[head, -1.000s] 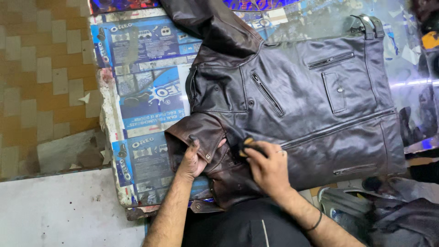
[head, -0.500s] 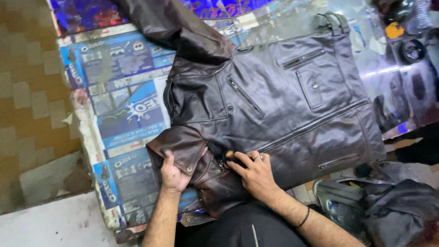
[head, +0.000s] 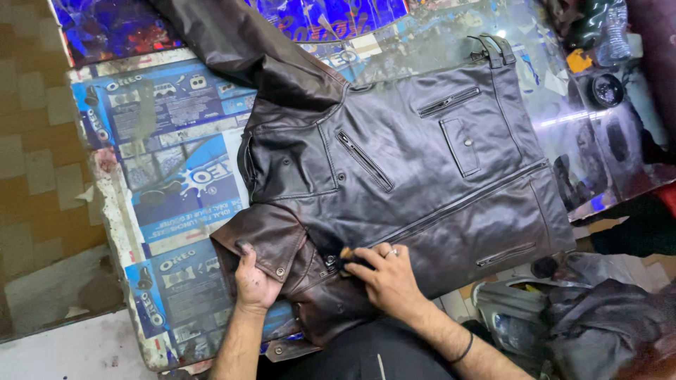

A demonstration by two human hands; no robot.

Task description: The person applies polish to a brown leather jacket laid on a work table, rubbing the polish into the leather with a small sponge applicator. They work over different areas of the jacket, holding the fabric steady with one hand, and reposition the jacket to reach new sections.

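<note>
Since the earlier frame my left hand (head: 255, 280) shifted up the collar (head: 264, 239), clamped on it; my right hand (head: 386, 276) pinches a small pad (head: 347, 255) on the jacket (head: 422, 169), stretching away rightward

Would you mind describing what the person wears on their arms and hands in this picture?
Both forearms are bare, with no sleeves in view. The right hand has a light-coloured ring on one finger, and a thin black band circles the right wrist. The left hand wears no ring or band that shows; dark smudges mark its fingertips. No gloves on either hand.
</note>
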